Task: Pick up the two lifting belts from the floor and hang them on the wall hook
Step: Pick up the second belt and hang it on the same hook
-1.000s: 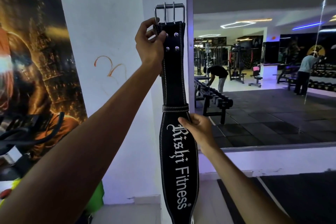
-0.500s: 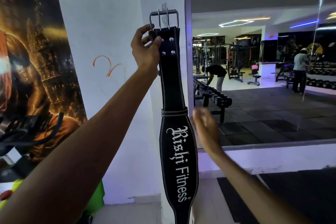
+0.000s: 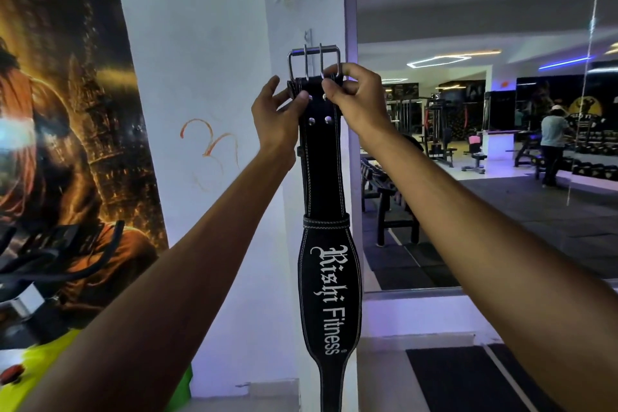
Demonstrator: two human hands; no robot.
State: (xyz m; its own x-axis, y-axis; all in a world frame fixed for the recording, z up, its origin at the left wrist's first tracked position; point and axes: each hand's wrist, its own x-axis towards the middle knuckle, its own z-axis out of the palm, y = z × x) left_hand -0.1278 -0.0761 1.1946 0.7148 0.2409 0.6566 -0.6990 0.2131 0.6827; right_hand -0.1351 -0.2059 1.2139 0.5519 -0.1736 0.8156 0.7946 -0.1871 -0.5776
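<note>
A black lifting belt (image 3: 329,281) with white "Rishi Fitness" lettering hangs straight down against the white pillar. Its steel double-prong buckle (image 3: 313,60) is at the top, right over a small metal wall hook (image 3: 308,37) on the pillar. My left hand (image 3: 277,110) pinches the belt's left edge just under the buckle. My right hand (image 3: 351,97) grips the buckle's right side and the belt's top. Whether the buckle rests on the hook I cannot tell. No second belt is in view.
A large mirror (image 3: 485,117) on the right reflects gym machines, a dumbbell rack and a person. A dark orange poster (image 3: 60,110) covers the wall on the left, with an exercise bike's handlebars (image 3: 57,257) below it. A black floor mat (image 3: 461,378) lies at the lower right.
My right hand has let go of the belt's wide middle and risen to the buckle. My left hand and the buckle have dropped slightly, level with the hook.
</note>
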